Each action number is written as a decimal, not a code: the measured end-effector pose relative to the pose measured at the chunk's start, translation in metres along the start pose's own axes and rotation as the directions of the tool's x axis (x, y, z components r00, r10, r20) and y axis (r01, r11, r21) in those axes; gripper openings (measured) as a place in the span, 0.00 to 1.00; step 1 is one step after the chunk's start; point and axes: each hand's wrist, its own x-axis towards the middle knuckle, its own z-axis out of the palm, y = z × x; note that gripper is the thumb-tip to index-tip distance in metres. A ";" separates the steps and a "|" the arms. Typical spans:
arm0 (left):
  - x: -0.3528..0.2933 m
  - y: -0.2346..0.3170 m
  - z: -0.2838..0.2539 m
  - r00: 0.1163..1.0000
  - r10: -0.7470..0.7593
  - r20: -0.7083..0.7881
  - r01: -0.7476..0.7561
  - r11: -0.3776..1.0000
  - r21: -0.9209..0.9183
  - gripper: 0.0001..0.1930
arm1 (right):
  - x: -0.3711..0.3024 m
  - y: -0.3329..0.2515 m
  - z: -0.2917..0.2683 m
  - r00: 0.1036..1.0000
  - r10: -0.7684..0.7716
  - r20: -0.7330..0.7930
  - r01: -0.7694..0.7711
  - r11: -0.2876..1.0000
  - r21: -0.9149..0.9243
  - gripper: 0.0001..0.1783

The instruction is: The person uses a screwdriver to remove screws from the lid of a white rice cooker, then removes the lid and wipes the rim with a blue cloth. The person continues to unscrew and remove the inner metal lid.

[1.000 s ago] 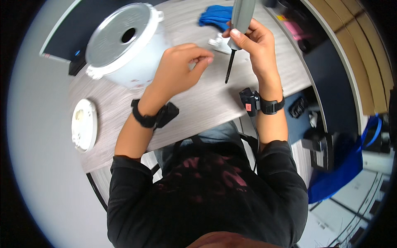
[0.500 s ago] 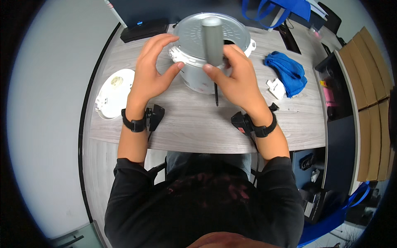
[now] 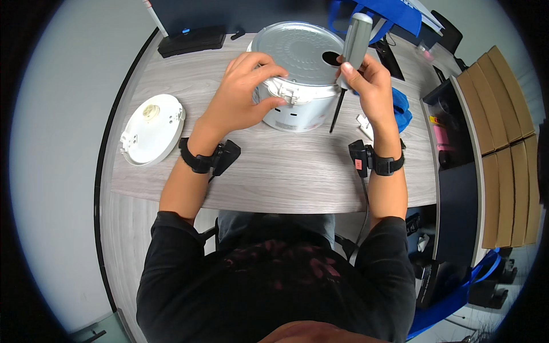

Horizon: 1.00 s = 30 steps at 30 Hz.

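A round rice cooker (image 3: 306, 117) with a white body and a silver metal top (image 3: 294, 54) stands on the desk ahead of me. My left hand (image 3: 243, 94) pinches its front left rim, thumb below and fingers on top, beside a white plastic latch fitting (image 3: 287, 91). To the right of the cooker, my right hand (image 3: 374, 86) is closed around a screwdriver (image 3: 356, 43) by its grey handle. The dark shaft points down and slightly left, its tip just in front of the cooker's right side. A dark round hole (image 3: 331, 59) shows in the metal top.
At the left lies a white round cover (image 3: 160, 134), inner side up. A blue cloth (image 3: 402, 111) and a small white plastic part (image 3: 365, 127) are partly behind my right hand. A black box (image 3: 191, 43) sits at the back left; cardboard boxes (image 3: 506, 108) stand far right.
My right hand has moved right with the screwdriver, away from the cooker's front. My left hand has closed on the rim. The cooker appears further right and turned, and the view has shifted.
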 end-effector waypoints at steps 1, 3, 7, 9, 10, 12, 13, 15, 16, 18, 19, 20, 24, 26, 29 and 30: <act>0.002 0.003 0.002 1.000 -0.013 0.011 0.013 1.000 -0.010 0.22 | 0.001 -0.002 0.000 0.999 -0.024 -0.029 0.024 1.000 0.002 0.16; 0.008 0.009 0.008 1.000 0.024 -0.002 -0.024 0.999 0.025 0.22 | 0.004 -0.012 -0.001 0.997 -0.062 -0.051 0.064 0.997 0.030 0.15; 0.017 0.023 0.013 0.999 0.026 0.039 -0.027 0.999 0.038 0.21 | 0.014 -0.039 0.006 0.982 -0.171 -0.075 0.177 0.980 0.086 0.13; 0.024 0.027 0.009 0.997 0.004 0.071 -0.002 1.000 -0.025 0.18 | 0.023 -0.047 0.010 0.967 -0.234 -0.101 0.243 0.966 0.088 0.13; 0.028 0.028 0.008 0.996 -0.007 0.086 0.011 0.998 -0.057 0.16 | 0.028 -0.050 0.008 0.969 -0.234 -0.075 0.240 0.968 0.077 0.15; 0.037 0.031 0.011 0.993 -0.081 0.084 0.099 0.964 -0.246 0.13 | 0.035 -0.055 0.011 0.979 -0.182 -0.098 0.198 0.960 0.196 0.10; 0.040 0.032 0.014 0.989 -0.125 0.085 0.146 0.931 -0.335 0.12 | 0.038 -0.057 0.014 0.983 -0.155 -0.099 0.175 0.950 0.257 0.09; 0.044 0.033 0.022 0.993 -0.101 0.056 0.114 0.939 -0.323 0.11 | 0.041 -0.061 0.019 0.975 -0.183 -0.128 0.212 0.939 0.271 0.07; 0.045 0.032 0.025 0.995 -0.089 0.042 0.098 0.942 -0.320 0.11 | 0.046 -0.057 0.019 0.970 -0.206 -0.128 0.235 0.930 0.282 0.07; 0.048 0.033 0.027 0.990 -0.126 0.067 0.140 0.938 -0.318 0.10 | 0.049 -0.056 0.019 0.963 -0.241 -0.120 0.266 0.917 0.296 0.07; 0.049 0.032 0.027 0.986 -0.146 0.081 0.164 0.935 -0.314 0.10 | 0.050 -0.056 0.020 0.964 -0.241 -0.116 0.265 0.916 0.301 0.07; 0.048 0.030 0.030 0.990 -0.132 0.056 0.143 0.938 -0.316 0.10 | 0.051 -0.055 0.020 0.964 -0.241 -0.113 0.265 0.915 0.305 0.07; 0.047 0.025 0.035 0.994 -0.107 0.015 0.107 0.950 -0.292 0.09 | 0.046 -0.062 0.025 0.962 -0.240 -0.127 0.268 0.918 0.294 0.08; 0.048 0.025 0.033 0.993 -0.114 0.026 0.117 0.955 -0.272 0.08 | 0.045 -0.063 0.025 0.962 -0.239 -0.135 0.268 0.924 0.272 0.08; 0.047 0.025 0.033 0.993 -0.115 0.032 0.119 0.957 -0.265 0.08 | 0.048 -0.056 0.022 0.968 -0.220 -0.118 0.245 0.929 0.276 0.09; 0.047 0.024 0.033 0.994 -0.108 0.024 0.111 0.957 -0.270 0.08 | 0.049 -0.054 0.020 0.971 -0.211 -0.108 0.234 0.930 0.283 0.09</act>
